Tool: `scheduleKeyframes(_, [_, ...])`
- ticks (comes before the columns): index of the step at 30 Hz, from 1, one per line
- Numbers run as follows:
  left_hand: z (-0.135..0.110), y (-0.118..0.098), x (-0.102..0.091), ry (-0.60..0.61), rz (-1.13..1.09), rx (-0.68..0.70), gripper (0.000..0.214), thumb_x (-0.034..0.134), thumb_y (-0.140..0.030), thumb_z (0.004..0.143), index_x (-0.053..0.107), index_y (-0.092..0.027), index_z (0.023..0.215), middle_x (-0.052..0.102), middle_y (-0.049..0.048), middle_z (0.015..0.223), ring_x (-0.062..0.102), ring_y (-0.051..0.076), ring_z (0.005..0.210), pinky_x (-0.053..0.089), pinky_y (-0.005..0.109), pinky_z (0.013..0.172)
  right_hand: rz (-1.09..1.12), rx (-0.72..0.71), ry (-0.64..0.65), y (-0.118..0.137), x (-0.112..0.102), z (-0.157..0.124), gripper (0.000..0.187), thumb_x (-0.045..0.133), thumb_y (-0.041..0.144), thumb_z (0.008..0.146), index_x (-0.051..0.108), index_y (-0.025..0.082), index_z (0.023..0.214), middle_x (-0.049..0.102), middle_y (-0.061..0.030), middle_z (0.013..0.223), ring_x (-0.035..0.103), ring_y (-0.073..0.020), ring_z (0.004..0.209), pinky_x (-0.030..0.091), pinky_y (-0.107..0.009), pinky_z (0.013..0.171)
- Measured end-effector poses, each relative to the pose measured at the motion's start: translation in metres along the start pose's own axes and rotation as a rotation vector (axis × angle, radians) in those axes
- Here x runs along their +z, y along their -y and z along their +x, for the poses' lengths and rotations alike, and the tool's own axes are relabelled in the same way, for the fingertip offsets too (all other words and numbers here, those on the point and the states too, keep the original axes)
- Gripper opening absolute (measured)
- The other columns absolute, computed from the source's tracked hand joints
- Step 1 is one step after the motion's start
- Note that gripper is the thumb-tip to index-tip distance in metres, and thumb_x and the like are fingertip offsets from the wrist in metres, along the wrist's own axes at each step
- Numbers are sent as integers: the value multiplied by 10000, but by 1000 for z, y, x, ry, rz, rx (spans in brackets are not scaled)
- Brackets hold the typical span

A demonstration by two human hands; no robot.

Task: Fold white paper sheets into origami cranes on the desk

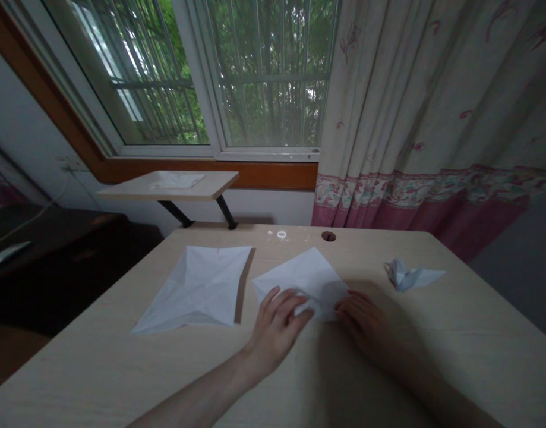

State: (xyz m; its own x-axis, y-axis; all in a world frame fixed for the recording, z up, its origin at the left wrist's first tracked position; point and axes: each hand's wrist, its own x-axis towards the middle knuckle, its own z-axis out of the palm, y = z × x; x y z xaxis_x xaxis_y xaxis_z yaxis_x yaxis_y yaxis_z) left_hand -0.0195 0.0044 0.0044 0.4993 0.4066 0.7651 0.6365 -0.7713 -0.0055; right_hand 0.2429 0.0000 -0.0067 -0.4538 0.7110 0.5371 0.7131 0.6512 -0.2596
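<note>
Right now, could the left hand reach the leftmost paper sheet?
Probably yes: the left hand, resting on the middle sheet, lies just right of the leftmost sheet, with nothing standing between them.

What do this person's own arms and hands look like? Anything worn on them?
The left hand and left forearm are bare: no glove, sleeve, watch or bracelet shows. The right hand and right forearm look bare too, though they lie in shadow, so small details are hard to make out.
</note>
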Motion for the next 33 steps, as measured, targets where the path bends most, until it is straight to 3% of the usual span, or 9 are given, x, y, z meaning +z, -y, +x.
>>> scheduleKeyframes(4, [4, -4, -1, 170, 17, 213, 236, 492, -150, 1021, 609, -188, 1222, 675, 48, 1246, 516, 212, 1291, 312, 477, 1187, -19, 5, 21, 1, -1, 1, 228, 448, 113, 956, 641, 230, 925, 729, -40, 878, 698, -216, 873, 538, -425, 917])
scheduleKeyframes(10, [12, -5, 0, 349, -45, 325, 322, 456, -145, 1031, 540, -127, 1341, 617, 90, 1350, 510, 212, 1317, 376, 448, 1175, -26, -22, 29, -1, 3, -1, 224, 446, 85, 944, 625, 218, 937, 715, -45, 892, 683, -222, 901, 530, -445, 932])
scheduleKeyframes(19, [11, -5, 1, 340, 33, 289, 321, 408, -140, 1044, 548, -118, 1332, 598, 91, 1378, 533, 249, 1308, 444, 461, 1126, 95, 4, 99, 0, 3, -3, 252, 403, 103, 969, 618, 228, 1008, 707, -58, 985, 654, -218, 1004, 519, -410, 945])
scheduleKeyframes(26, [10, -4, 2, 377, 42, 243, 354, 444, -126, 1026, 506, -152, 1374, 588, 104, 1383, 507, 274, 1336, 447, 486, 1109, 181, 139, 144, 5, -1, 0, 215, 396, 154, 980, 591, 222, 918, 673, -52, 902, 650, -198, 846, 551, -345, 785])
scheduleKeyframes(33, [7, 1, 7, 442, 17, 127, 499, 478, -31, 945, 449, -177, 1421, 492, 141, 1473, 407, 318, 1408, 400, 566, 1119, 159, 176, 81, 5, -1, 2, 205, 399, 191, 1008, 596, 223, 964, 664, -60, 947, 645, -207, 880, 537, -354, 813])
